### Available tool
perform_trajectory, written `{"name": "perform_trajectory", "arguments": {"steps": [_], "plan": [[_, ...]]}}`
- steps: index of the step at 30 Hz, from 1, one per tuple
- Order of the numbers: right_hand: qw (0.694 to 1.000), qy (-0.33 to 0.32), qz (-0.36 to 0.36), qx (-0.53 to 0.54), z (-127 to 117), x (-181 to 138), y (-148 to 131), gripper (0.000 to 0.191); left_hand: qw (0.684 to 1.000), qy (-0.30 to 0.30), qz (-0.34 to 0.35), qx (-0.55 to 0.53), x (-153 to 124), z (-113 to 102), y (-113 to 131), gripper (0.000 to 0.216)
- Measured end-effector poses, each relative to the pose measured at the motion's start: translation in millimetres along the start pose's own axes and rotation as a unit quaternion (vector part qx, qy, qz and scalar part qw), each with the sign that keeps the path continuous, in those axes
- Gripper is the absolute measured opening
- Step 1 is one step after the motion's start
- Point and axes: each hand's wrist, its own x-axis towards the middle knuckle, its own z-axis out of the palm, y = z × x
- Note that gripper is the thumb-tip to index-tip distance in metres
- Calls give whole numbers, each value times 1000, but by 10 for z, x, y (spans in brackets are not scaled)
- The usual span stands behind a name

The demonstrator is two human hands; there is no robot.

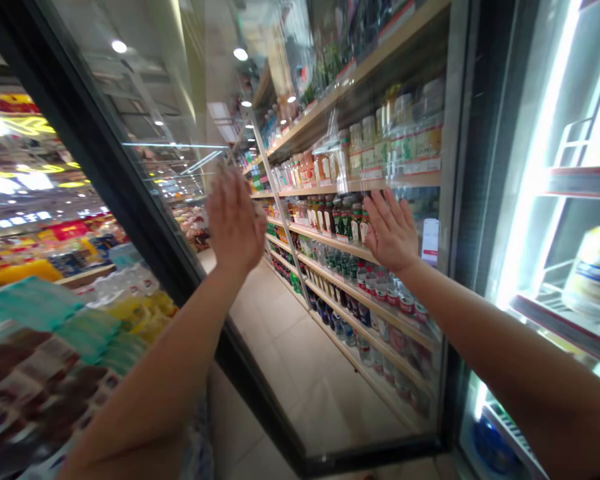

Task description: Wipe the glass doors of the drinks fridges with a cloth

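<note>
A glass cooler door with a black frame [145, 203] stands swung out in front of me. My left hand [236, 223] is raised palm-first toward the pane, fingers stretched upward and somewhat blurred. Farther right, near the hinge side, my right hand [391, 230] also faces the glass with its fingers extended and slightly spread. Neither hand holds anything. Whether both palms press on the pane or hover just off it, I cannot tell. A small white sticker [430, 241] with a red strip is on the glass beside my right hand.
Rows of drink bottles [375, 150] on wood-edged shelves show in the pane. The lit cooler interior at right has a wire shelf [570, 330] and a large wrapped container [597, 267]. Packaged goods [35, 373] are heaped at lower left. Pale floor tiles [290, 360] lie below.
</note>
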Motion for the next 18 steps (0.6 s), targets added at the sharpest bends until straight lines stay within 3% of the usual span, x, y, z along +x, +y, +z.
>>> {"name": "perform_trajectory", "arguments": {"steps": [2, 4, 6, 8, 10, 12, 14, 15, 18], "plan": [[1000, -8, 4, 5, 2, 2, -2, 67, 982, -90, 162, -22, -207, 60, 216, 69], [1000, -11, 9, 9, 6, 3, -6, 68, 957, -133, 257, -28, -259, 56, 219, 67], [1000, -7, 8, 8, 11, 4, -9, 68, 970, -112, 216, -19, -112, -5, -13, 66], [1000, -1, 2, 4, 17, 3, -10, 69, 997, -38, 70, -9, 152, -75, -348, 66], [1000, 3, -2, 0, 22, 1, -9, 69, 996, 54, -74, -4, 394, -98, -581, 67], [1000, 4, 0, -1, 26, -3, -10, 69, 980, 112, -162, -2, 511, -51, -563, 70], [1000, 4, 1, 0, 28, -8, -14, 69, 980, 104, -169, -7, 491, 33, -298, 74], [1000, 4, 2, 1, 28, -9, -18, 69, 987, 76, -140, -14, 450, 71, -121, 74], [1000, 2, 9, 3, 27, -9, -36, 68, 996, -48, 50, -47, 377, 118, 251, 74]]}}
